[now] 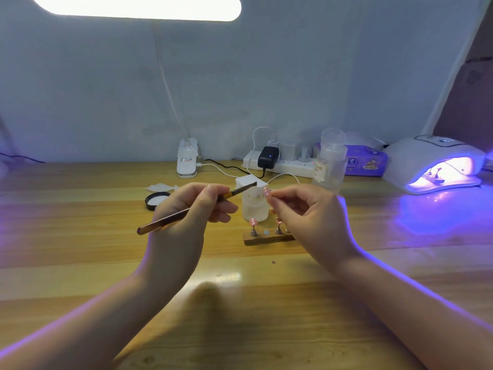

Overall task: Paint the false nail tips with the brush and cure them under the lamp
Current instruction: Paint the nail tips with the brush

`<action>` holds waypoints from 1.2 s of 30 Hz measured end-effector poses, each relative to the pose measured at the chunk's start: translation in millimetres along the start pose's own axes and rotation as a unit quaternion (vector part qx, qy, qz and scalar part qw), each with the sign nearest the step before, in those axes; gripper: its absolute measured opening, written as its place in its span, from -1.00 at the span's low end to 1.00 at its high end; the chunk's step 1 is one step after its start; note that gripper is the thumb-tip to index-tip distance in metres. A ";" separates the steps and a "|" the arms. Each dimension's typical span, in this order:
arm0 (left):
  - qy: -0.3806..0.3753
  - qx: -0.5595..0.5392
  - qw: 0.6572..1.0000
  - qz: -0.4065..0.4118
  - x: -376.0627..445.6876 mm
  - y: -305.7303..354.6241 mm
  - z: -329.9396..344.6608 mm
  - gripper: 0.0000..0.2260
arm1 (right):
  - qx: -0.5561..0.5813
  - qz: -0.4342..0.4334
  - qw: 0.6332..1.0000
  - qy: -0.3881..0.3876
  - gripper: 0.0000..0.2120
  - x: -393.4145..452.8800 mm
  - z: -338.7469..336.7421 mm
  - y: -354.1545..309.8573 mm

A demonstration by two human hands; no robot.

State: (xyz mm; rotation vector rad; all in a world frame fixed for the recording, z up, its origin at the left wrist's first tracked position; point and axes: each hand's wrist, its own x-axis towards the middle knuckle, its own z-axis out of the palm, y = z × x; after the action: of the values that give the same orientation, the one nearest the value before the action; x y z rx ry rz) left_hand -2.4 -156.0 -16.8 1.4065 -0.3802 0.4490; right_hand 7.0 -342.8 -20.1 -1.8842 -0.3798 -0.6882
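Nail tip, pink with pale dots, sits pinched between the thumb and forefinger of the right hand, raised above the table; the remaining fingers of that hand curl loosely beneath. The brush lies in the left hand, gripped pen-fashion between thumb and curled fingers; its dark bristle end points up and right towards the nail tip and stops just short of it; its coppery handle end slants down and left past the palm.

Directly below and between the hands stands a wooden holder carrying small metal stands; one stand at its left end bears a second pink tip; the right end of the holder is hidden behind the right hand. Just behind the holder stands a frosted jar; a black lid lies on the table to the left of the left hand.

Farther back, a pump bottle stands right of centre; behind it lie a power strip with a black adapter plugged in and a purple box. At far right the curing lamp glows violet, with objects inside its opening; what they are cannot be told. A clamp base supports the white desk light overhead.
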 end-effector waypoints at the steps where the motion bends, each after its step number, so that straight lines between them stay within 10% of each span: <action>1: -0.005 0.001 1.000 0.007 -1.6 0.3 1.0 -0.84 | 0.012 0.011 1.000 0.000 -0.88 -0.1 -0.2 0.2; 20: -0.016 -0.008 0.999 0.029 -13.8 5.5 3.7 -0.88 | 0.055 0.043 0.998 -0.006 -0.87 -1.8 1.0 -0.8; 25: -0.064 0.044 0.992 -0.103 7.3 -3.9 5.3 -0.86 | 0.017 0.064 0.998 0.002 -0.89 -3.0 1.8 2.0; 29: -0.012 0.036 0.999 0.032 -9.0 2.2 2.0 -0.82 | -0.021 0.084 0.996 0.019 -0.94 -1.9 0.6 8.2; 36: 0.005 0.040 0.999 0.003 -10.8 -16.9 -1.2 -0.80 | -0.033 0.127 0.991 0.017 -0.96 -2.9 5.1 16.2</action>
State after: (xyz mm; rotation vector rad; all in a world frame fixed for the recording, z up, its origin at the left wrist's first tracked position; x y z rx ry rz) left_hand -2.9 -157.4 -36.8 1.4803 -0.3615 0.4816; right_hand 15.0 -344.4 -35.3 -1.9386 -0.0926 -0.5646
